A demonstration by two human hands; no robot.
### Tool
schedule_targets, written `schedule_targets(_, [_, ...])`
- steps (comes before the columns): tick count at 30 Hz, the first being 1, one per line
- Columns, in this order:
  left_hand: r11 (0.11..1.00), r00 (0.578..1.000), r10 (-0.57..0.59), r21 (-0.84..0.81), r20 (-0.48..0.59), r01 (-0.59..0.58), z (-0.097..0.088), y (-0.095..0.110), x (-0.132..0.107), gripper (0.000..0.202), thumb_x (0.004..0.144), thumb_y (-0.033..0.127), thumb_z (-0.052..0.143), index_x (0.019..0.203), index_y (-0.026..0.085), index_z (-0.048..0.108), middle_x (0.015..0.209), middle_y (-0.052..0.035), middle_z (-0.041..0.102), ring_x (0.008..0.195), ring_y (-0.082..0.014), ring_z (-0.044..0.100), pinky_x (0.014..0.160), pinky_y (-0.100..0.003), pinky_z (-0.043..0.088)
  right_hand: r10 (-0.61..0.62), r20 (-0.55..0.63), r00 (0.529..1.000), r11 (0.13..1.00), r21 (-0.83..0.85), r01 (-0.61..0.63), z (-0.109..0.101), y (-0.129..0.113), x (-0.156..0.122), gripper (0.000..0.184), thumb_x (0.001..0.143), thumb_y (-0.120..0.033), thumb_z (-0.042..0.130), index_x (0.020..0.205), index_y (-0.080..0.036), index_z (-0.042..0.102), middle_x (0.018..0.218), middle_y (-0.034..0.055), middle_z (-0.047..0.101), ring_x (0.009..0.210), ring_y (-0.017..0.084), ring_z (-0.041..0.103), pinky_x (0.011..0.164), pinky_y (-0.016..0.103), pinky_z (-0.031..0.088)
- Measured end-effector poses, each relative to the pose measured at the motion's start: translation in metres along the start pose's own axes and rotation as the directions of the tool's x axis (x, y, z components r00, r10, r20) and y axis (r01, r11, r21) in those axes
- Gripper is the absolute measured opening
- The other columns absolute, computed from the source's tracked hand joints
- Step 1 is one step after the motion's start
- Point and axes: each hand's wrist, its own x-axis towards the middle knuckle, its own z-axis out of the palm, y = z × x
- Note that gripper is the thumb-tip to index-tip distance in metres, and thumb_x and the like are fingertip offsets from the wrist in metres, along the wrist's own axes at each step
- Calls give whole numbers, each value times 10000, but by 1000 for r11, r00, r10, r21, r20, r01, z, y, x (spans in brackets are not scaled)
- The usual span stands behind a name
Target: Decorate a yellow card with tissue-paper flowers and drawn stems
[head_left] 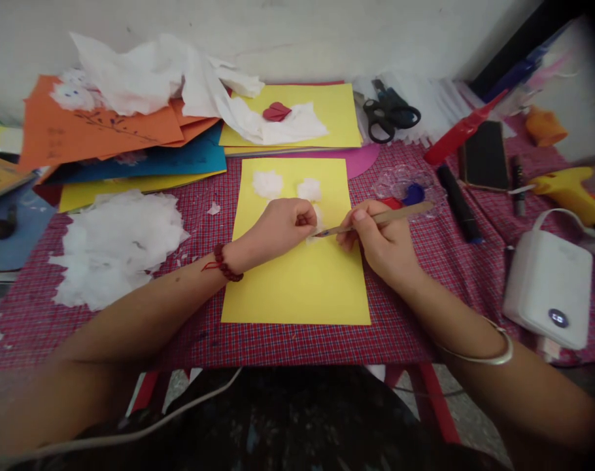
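Note:
A sheet of yellow paper (297, 288) lies in front of me. On its upper part sit white crumpled tissue puffs, one at the left (267, 184) and one near the middle (308, 189); another shows partly behind my fingers. My left hand (282, 226), with a beaded bracelet, is closed in a pinch over the sheet, a small whitish tissue scrap (311, 240) at its fingertips. In my right hand (378, 239) is a slim paintbrush (400, 212) with a wooden handle. Its bluish, dark tip end points left and reaches the left fingertips.
A pile of torn white tissue (118, 245) lies left. Behind are orange cards (106, 124), yellow paper (322, 104) and a red paper heart (276, 112). Scissors (388, 114), a paint palette (409, 186), a black marker (458, 203), a phone (484, 155) and a white device (547, 284) lie right.

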Motion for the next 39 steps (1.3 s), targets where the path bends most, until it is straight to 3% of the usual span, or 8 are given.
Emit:
schedule_targets(6, [966,994,108,238,-33,-97,-1,6,-15,94,837,110,557,842,163,634,839,-33,664,778,-152,592,692,-291,466,5,56,998,997,-77,-1,0,5,-1,363,919,-583,543,773,-254,587,672,8,636,526,139,583,499,302,463])
schedule_targets(9, [772,942,318,547,106,-322,1,3,-45,85,907,156,534,923,158,617,969,-89,640,924,-223,573,806,-358,472,-12,64,998,994,-110,19,-1,7,-2,352,937,-561,524,785,-250,590,694,12,636,557,145,595,520,305,468])
schedule_targets(13, [559,858,456,674,237,-484,7,-7,-78,120,946,149,494,911,153,608,952,-94,637,880,-235,550,771,-375,455,-35,51,998,982,-182,44,-2,8,-4,331,961,-525,501,810,-246,597,703,9,632,551,141,596,522,304,459])
schedule_targets(19, [583,868,464,676,178,-450,13,-12,-81,118,959,158,492,912,164,600,964,-88,638,894,-233,535,768,-372,438,-12,32,999,978,-207,18,0,3,-6,323,931,-557,535,828,-262,616,727,9,645,545,139,596,515,303,459])
schedule_targets(26, [625,882,444,651,157,-430,13,-14,-77,104,948,150,507,894,157,595,942,-74,621,903,-225,527,794,-360,431,184,-189,964,971,186,-149,-5,6,7,300,910,-482,556,739,-236,563,573,-16,574,434,115,509,468,278,479])
schedule_targets(31, [632,887,424,641,184,-435,11,-8,-80,99,947,183,528,917,151,617,966,-76,642,910,-216,545,807,-347,442,297,-212,931,944,209,-253,-6,6,8,305,825,-470,640,687,-203,586,547,-4,580,422,111,519,436,246,444])
schedule_targets(36, [516,766,538,580,353,-630,-17,-4,-115,175,997,200,465,988,180,639,1000,-42,678,927,-179,571,893,-322,447,303,-163,939,946,174,-274,-4,4,7,334,678,-500,780,662,-193,649,544,19,596,461,131,563,474,256,446])
schedule_targets(39, [523,830,493,674,261,-522,-47,-13,-141,198,991,172,449,934,199,637,948,-22,689,935,-167,581,1066,-359,368,325,-146,934,944,110,-311,-3,3,6,364,666,-558,773,653,-214,656,553,32,593,483,146,563,496,290,437])
